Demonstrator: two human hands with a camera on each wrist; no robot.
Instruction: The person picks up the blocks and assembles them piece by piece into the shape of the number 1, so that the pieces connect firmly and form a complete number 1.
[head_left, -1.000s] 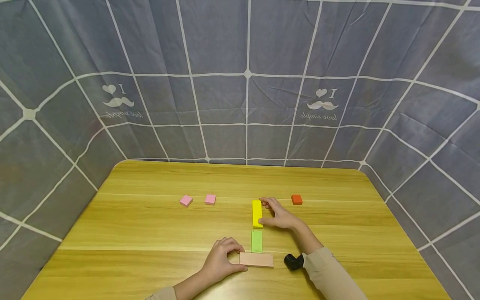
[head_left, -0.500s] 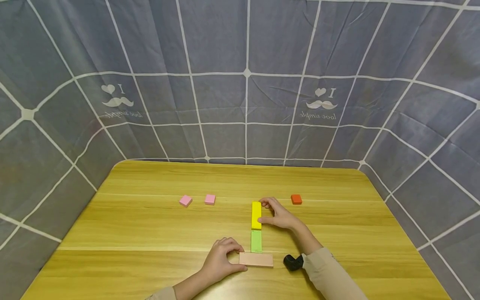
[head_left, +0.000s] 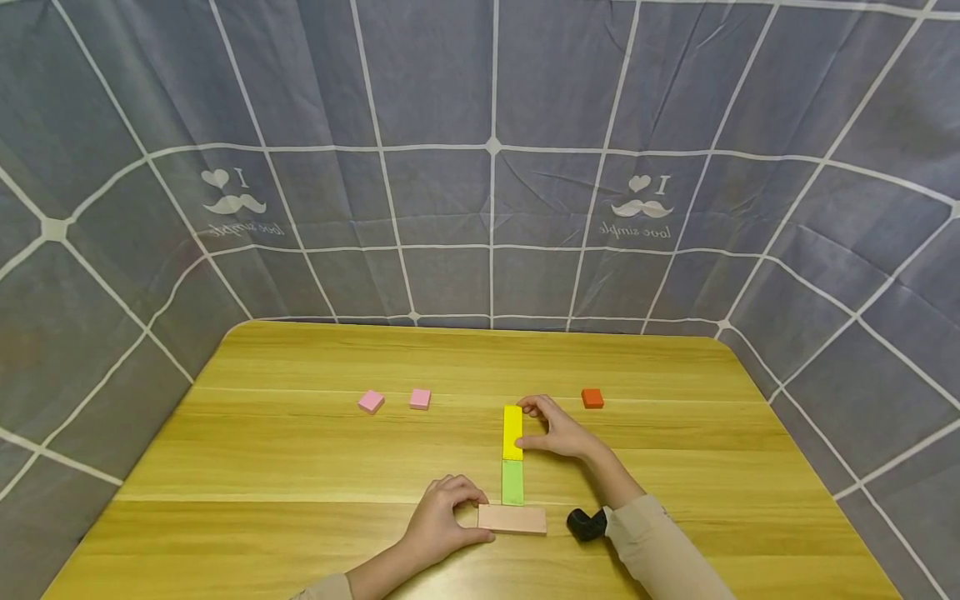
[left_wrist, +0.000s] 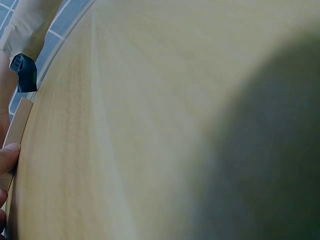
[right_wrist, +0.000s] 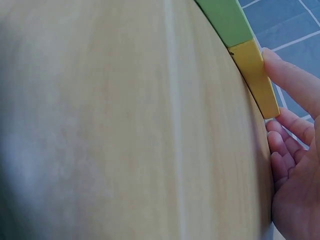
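In the head view my left hand (head_left: 442, 518) holds the left end of a beige wooden block (head_left: 517, 520), the thumb at its near edge and the fingers at its far edge. A light green block (head_left: 513, 483) runs away from that block's far side. End to end with the green one lies a yellow block (head_left: 512, 432), both lying flat. My right hand (head_left: 558, 432) grips the yellow block from the right, with the thumb on its side and a fingertip at its far end. In the right wrist view, the thumb (right_wrist: 290, 77) presses against the yellow block (right_wrist: 254, 75).
Two pink square blocks (head_left: 420, 399) lie further back on the left of the wooden table (head_left: 262, 467). A red-orange square block (head_left: 592, 398) sits back right. A black wrist device (head_left: 586, 525) is at the right cuff. Grey gridded cloth (head_left: 435, 200) hangs behind.
The yellow block has come slightly nearer under my right hand, closing the gap to the green block. My left hand and the beige block have stayed in place.
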